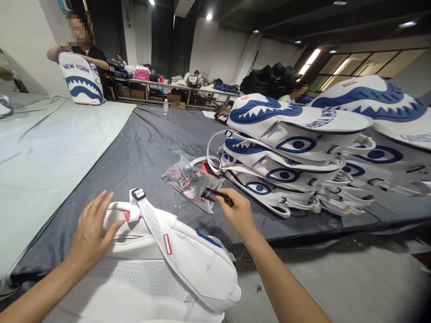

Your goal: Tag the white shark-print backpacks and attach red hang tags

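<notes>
**Inspector:** Where is the white backpack (161, 264) lying?

**Assistant:** Back panel up, at the near edge of the bench (151, 143), straps showing. The left hand (89, 233) is resting on its top, fingers spread apart and flat.

**Inspector:** And the right hand (239, 213)?

**Assistant:** Its fingers are pinching a small dark tag (217, 195) at the mouth of a clear plastic bag (190, 181) just beyond the backpack.

**Inspector:** Progress?

**Assistant:** In my judgement, early for this piece: the tag is not yet touching the backpack. A stack of shark-print backpacks (286, 157) is sitting to the right; whether those are finished, I cannot tell.
</notes>
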Tool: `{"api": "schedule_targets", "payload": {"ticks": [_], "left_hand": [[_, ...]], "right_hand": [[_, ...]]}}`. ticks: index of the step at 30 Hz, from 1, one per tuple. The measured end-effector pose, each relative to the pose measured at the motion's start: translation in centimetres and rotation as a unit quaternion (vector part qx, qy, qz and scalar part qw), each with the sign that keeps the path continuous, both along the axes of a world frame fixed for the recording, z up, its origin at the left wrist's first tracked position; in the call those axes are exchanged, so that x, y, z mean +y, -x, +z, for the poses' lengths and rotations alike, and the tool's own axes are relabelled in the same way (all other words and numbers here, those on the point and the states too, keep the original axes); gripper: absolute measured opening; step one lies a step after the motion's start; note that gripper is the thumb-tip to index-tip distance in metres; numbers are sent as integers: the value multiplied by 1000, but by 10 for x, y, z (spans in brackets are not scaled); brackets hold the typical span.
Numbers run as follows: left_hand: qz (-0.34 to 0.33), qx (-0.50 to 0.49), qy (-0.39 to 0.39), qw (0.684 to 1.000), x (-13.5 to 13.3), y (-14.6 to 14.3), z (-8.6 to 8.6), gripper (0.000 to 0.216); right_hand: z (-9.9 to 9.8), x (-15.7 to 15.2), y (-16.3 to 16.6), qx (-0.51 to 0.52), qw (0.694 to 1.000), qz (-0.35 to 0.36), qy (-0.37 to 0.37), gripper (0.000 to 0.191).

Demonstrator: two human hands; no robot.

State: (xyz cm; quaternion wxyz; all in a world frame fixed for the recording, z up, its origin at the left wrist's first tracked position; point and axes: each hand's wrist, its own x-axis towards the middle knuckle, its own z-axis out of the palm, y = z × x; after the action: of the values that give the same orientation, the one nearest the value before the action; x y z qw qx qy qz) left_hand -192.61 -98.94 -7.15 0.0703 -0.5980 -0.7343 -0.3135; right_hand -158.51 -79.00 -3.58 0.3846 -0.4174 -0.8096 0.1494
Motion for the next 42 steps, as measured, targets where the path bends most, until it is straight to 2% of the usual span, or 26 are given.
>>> {"api": "schedule_targets", "payload": {"ticks": [3, 5, 6, 7, 10, 12, 14, 16, 17, 19, 21, 23, 25, 26, 27, 28, 29, 30, 32, 33, 34, 35, 36, 39, 40, 42], "left_hand": [[-119, 2, -120, 986, 0, -46, 22, 52], [-199, -55, -148, 967, 2, -74, 34, 33], [-229, -87, -156, 957, 2, -85, 38, 20], [-251, -115, -164, 947, 2, -94, 40, 10], [-272, -155, -184, 932, -5, -111, 38, 11], [-246, -165, -192, 936, -12, -120, 34, 13], [-196, -189, -197, 942, -17, -126, 29, 14], [-154, -241, -189, 939, -18, -127, 25, 7], [-146, -277, -177, 933, -18, -126, 24, 1], [-143, -369, -141, 907, -16, -120, 22, 9], [-157, -476, -102, 859, -14, -114, 22, 12], [-200, -580, -53, 788, -16, -110, 25, 21], [-273, -652, 21, 708, -18, -109, 30, 33], [-302, -668, 55, 678, -19, -110, 32, 37], [-314, -671, 76, 667, -20, -111, 34, 38], [-305, -662, 81, 680, -20, -113, 35, 36], [-277, -644, 68, 710, -19, -114, 35, 33], [-240, -618, 45, 747, -17, -115, 34, 28], [-178, -557, 5, 811, -14, -117, 29, 23], [-169, -534, -5, 828, -13, -117, 27, 22], [-174, -522, -8, 835, -12, -118, 25, 21], [-191, -521, -6, 832, -12, -118, 24, 20], [-215, -529, 0, 821, -12, -119, 25, 19], [-272, -574, 22, 772, -14, -122, 28, 21], [-269, -577, 25, 771, -13, -123, 28, 21], [-224, -558, 16, 799, -12, -125, 26, 19]], "right_hand": [[25, -59, 25, 21, 972, 219, -83, 14], [36, -88, 38, 16, 949, 303, -86, 20], [39, -97, 42, 21, 944, 319, -77, 21], [41, -105, 46, 28, 944, 325, -58, 21], [37, -118, 55, 36, 954, 298, 0, 11], [31, -124, 61, 29, 968, 246, -36, 14], [23, -131, 67, 29, 976, 186, -106, 16], [21, -136, 72, 32, 979, 164, -115, 17], [22, -138, 72, 33, 981, 174, -79, 17], [31, -140, 71, 33, 974, 218, 50, 17], [42, -138, 66, 41, 942, 268, 197, 16], [49, -132, 61, 65, 892, 308, 324, 18], [48, -126, 57, 90, 824, 346, 439, 28], [44, -122, 56, 99, 785, 366, 489, 35], [40, -120, 56, 106, 757, 376, 523, 40], [35, -118, 56, 110, 753, 372, 532, 42], [31, -118, 57, 112, 776, 352, 512, 41], [29, -120, 57, 109, 820, 321, 462, 36], [30, -126, 56, 86, 911, 249, 317, 24], [33, -130, 54, 71, 937, 227, 257, 21], [36, -133, 52, 62, 947, 219, 227, 21], [40, -135, 49, 60, 945, 222, 232, 22], [42, -136, 46, 64, 933, 234, 267, 24], [40, -132, 41, 99, 866, 272, 407, 31], [36, -130, 41, 106, 865, 265, 413, 31], [27, -130, 44, 108, 913, 214, 331, 28]]}}
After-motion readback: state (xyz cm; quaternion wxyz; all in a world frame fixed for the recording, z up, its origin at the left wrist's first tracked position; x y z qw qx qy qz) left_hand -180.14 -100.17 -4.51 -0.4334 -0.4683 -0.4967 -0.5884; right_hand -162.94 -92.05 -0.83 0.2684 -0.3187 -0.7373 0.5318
